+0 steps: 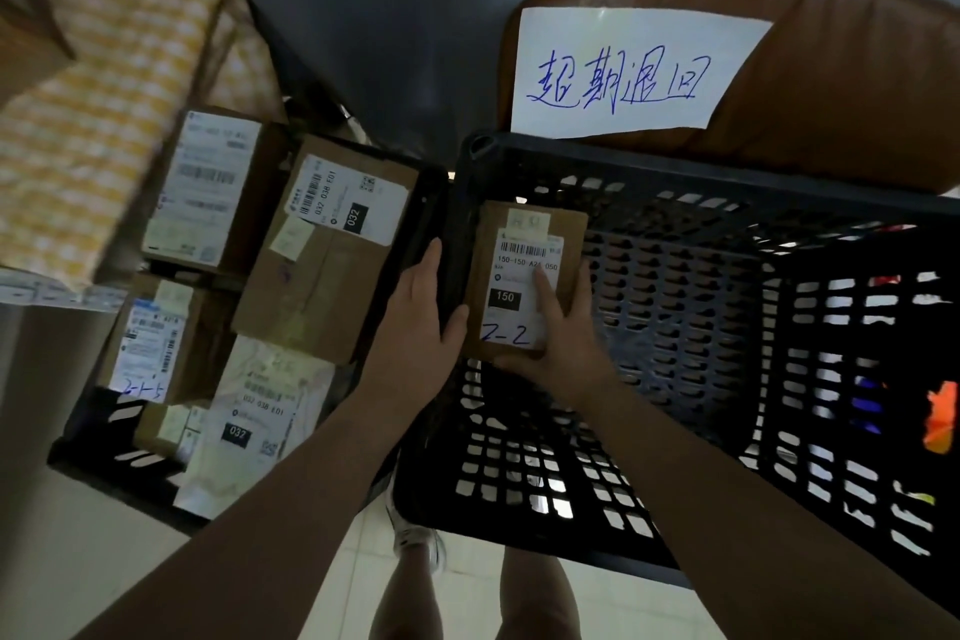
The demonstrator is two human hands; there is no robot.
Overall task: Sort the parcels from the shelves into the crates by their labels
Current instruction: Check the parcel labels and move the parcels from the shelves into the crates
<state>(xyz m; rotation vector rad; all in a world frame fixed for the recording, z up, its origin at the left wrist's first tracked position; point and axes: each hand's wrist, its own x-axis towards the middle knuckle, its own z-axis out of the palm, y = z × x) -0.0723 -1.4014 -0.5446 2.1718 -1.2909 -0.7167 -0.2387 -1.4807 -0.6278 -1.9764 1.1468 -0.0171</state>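
Parcel (522, 286) gripped at its edges by left hand (415, 299) and right hand (553, 333) above black crate (675, 182); match label (530, 255) to sign (623, 68); lower flat.

Brown parcel (524, 276) with white label (524, 286), black slotted crate (701, 307), yellow-and-white checked cloth (104, 83).
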